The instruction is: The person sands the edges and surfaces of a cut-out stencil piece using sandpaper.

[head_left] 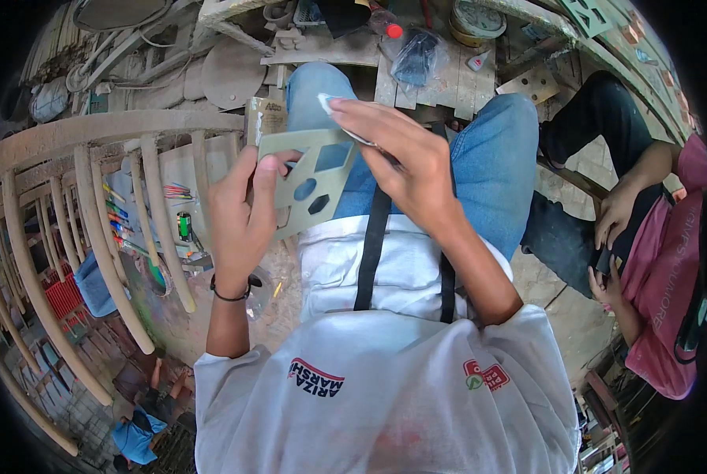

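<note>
Here, seen from the head camera, looking down over the lap:
Left hand (243,217): fingers closed round the left edge of the cut-out board (310,182), thumb pressed on its face; a dark band sits at the wrist.
Cut-out board: flat greenish panel with shaped holes, held tilted above the knees, at about 11 o'clock from the frame's centre.
Right hand (405,162): fingers pinched on a small sandpaper scrap (331,103), its pale corner showing at 12 o'clock of the board; the hand lies against the board's right edge.
Wooden chair frame (93,205): bare curved rail and spindles, at 9 o'clock, just beside the left hand.
Other person (653,261): pink shirt, seated at 3 o'clock, well apart, own hands together near the knee.
Workbench (440,71): cluttered planks at 12 o'clock, beyond the knees.
</note>
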### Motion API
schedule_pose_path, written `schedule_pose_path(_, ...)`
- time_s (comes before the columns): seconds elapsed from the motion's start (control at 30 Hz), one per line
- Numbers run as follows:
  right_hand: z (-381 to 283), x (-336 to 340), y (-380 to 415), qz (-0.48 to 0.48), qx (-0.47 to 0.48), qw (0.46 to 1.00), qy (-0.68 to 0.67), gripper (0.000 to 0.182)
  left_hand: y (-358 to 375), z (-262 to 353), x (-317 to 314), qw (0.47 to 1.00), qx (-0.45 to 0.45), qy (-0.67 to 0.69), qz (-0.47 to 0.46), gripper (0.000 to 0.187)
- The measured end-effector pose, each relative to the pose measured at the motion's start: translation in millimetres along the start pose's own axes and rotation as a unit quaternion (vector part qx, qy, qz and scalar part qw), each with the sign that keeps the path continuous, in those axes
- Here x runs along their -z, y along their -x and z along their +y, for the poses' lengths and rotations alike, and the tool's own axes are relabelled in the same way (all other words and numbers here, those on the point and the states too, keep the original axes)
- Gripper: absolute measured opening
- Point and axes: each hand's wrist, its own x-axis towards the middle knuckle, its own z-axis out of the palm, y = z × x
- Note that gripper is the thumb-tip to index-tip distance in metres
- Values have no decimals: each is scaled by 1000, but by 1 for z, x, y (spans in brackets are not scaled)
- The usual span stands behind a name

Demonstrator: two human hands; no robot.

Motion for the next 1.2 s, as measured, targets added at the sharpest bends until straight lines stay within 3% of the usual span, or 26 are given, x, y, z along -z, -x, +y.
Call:
schedule_pose_path(0.03, 7, -2, 6, 8, 43, 998, 43, 45, 0, -4, -1, 1000, -5, -23, -9, 25)
schedule_pose_path(0.2, 14, -13, 23, 27, 10, 997, 78, 44, 5, -1, -15, 998, 28, -43, -35, 25)
schedule_pose_path(0.27, 14, -15, 23, 25, 11, 995, 96, 43, 1, -5, -24, 996, -50, 72, 30, 22)
schedule_pose_path(0.4, 8, -23, 15, 30, 36, 996, 77, 45, 6, 10, -14, 996, -59, 63, 20, 20)
schedule_pose_path(0.47, 3, -32, 11, 34, 60, 997, 38, 46, 13, 13, -9, 999, 46, -23, -2, 26)
schedule_pose_path(0.5, 2, -36, 9, 35, 70, 997, 21, 46, 12, 11, -9, 999, 47, -24, 0, 26)
schedule_pose_path(0.57, 11, -39, 9, 33, 77, 996, 34, 46, 4, 4, -13, 997, -25, -43, 52, 19)
schedule_pose_path(0.7, 13, -43, 8, 50, 18, 999, 10, 47, -3, -3, -24, 998, -16, -17, 62, 20)
schedule_pose_path(0.77, -11, -43, -1, 24, 105, 993, -53, 48, -4, -2, -22, 987, -62, -135, 61, 20)
schedule_pose_path(0.8, -10, -42, 0, 23, 104, 993, -55, 48, -2, -2, -22, 987, -60, -136, 62, 20)
schedule_pose_path(0.87, 2, -42, 3, 20, 96, 994, -41, 53, -1, -1, -24, 995, -56, -59, 64, 23)
schedule_pose_path(0.9, 9, -42, 1, 34, 34, 998, -36, 51, -4, -4, -24, 994, -59, -61, 68, 23)
schedule_pose_path(1.0, 7, -41, 5, 25, 30, 999, -29, 48, -9, -8, -27, 991, -124, -2, 45, 22)
schedule_pose_path(1.1, -14, -37, -2, 12, 84, 995, -58, 48, -6, 8, -26, 993, -91, -62, 42, 21)
schedule_pose_path(1.17, 0, -38, 0, 21, 105, 994, -29, 49, -6, 20, -24, 994, 46, -99, 1, 19)
schedule_pose_path(1.2, 4, -38, 1, 22, 109, 993, -28, 49, -7, 17, -24, 994, 42, -99, 3, 19)
